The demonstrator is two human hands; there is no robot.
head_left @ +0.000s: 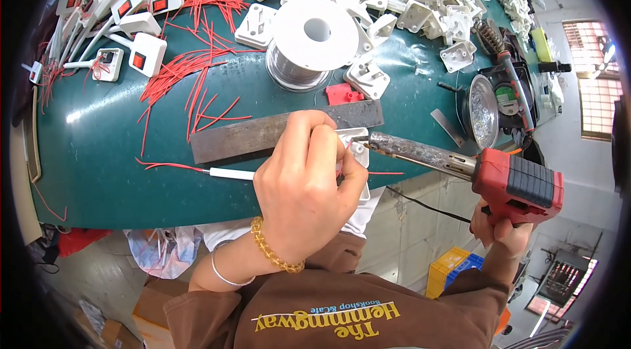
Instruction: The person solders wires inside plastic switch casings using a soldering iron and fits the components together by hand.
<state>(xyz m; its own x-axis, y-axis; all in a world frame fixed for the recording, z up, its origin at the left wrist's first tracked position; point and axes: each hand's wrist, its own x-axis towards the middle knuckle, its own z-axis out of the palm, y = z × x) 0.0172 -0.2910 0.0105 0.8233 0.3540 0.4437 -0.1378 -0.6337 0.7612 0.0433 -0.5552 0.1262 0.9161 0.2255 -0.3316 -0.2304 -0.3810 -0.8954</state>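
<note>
Toward the left of the worktop [98, 181], near its front edge, a white stem [231, 174] trails loose red leads [174, 165]; should these snag, the work could be dragged out of line. A steel bar [230, 142] lies just behind. The left hand [305, 181] is over the white plastic housing [355, 133], which sits at the front edge, right of middle. Its fingers are drawn together in a pinch; whether they grip the short red wire beside them, I cannot tell. A slip there could shift the wire and spoil any joint. The tip of the soldering gun [519, 181] is at the housing, near the left thumb: overshoot risks a burn, lingering risks melted plastic. The right hand [503, 227], beyond the front edge, has its fingers wrapped around the gun's handle; an unsteady wrist would throw the tip off.
</note>
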